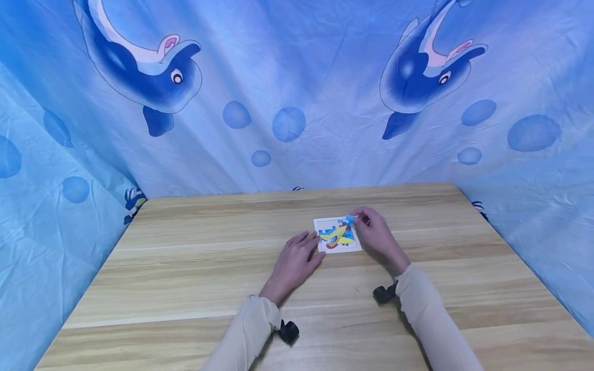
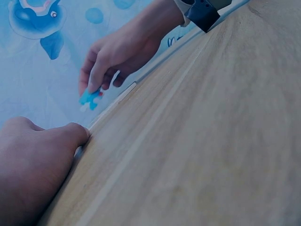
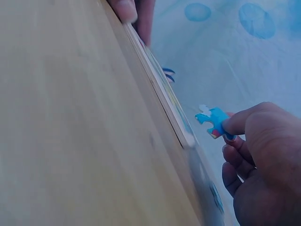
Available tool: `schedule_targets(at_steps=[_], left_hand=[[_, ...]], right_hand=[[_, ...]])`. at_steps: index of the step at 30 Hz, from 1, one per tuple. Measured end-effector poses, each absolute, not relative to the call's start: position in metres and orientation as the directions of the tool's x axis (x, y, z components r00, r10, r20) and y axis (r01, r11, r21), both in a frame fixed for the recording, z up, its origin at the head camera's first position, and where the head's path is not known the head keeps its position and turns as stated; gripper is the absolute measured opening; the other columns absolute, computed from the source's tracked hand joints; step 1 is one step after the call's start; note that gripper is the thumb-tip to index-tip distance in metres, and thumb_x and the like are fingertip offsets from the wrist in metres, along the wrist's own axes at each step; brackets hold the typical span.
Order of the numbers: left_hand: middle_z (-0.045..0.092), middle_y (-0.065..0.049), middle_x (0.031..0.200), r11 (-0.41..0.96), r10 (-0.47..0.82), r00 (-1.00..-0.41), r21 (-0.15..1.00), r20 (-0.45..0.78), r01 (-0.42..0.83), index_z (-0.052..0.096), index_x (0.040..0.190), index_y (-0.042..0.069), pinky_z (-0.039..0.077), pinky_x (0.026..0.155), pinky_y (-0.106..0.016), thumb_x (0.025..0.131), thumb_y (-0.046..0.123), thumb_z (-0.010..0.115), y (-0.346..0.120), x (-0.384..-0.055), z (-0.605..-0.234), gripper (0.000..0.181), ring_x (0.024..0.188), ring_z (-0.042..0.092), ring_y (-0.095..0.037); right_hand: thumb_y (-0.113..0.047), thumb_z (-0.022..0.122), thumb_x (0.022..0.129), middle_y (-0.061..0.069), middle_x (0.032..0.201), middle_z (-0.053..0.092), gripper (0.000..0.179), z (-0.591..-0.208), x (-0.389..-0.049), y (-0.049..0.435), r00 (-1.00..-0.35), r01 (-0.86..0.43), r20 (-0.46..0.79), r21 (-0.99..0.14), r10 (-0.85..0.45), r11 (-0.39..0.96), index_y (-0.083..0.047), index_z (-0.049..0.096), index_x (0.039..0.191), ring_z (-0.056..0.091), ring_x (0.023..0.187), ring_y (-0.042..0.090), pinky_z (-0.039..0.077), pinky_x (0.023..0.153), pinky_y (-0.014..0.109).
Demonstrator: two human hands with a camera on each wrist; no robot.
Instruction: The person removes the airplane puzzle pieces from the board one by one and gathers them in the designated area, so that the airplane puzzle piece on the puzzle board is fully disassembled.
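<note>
A small square jigsaw puzzle (image 1: 343, 250) with a pale frame and a yellow airplane picture lies flat on the table. My left hand (image 1: 292, 262) rests at its left side, fingers extended along the edge and the thumb at the near left corner. Above the far right corner, my right hand (image 1: 377, 236) pinches a blue puzzle piece (image 3: 215, 121) between thumb and fingers. This piece has a white patch and a bit of red, and is held clear of the board in the right wrist view. White gaps show in the upper part of the picture.
The wood-grain table (image 1: 185, 288) stretches around the puzzle on all sides. A small bluish thing (image 3: 217, 197) lies on it below the right hand. Behind hangs a blue curtain (image 1: 334, 103) with dolphins and bubbles. Both wrists carry black cameras (image 1: 290, 332).
</note>
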State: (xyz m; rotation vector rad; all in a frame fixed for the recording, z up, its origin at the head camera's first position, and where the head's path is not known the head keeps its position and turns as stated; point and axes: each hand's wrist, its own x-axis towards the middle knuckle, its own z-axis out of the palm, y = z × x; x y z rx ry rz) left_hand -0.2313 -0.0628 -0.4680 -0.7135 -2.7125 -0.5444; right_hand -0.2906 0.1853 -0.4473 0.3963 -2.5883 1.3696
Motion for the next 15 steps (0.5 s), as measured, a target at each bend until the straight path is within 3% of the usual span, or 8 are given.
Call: schedule_targets(at_steps=[15], left_hand=[[0.052,-0.006,0.141,0.804,0.408,-0.838,0.292,0.362,0.518,0.057,0.135,0.011,0.034,0.110,-0.042,0.096,0.043,0.053,-0.063,-0.231,-0.468,0.050,0.134,0.043,-0.023]], right_hand=[[-0.008,0.052,0.098,0.012,0.096,0.057,0.019,-0.446,-0.281,0.233,-0.943,-0.308,0.323,-0.758,-0.078,0.575,-0.001,0.061,0.112,0.051,0.083,0.021,0.045,0.065,0.024]])
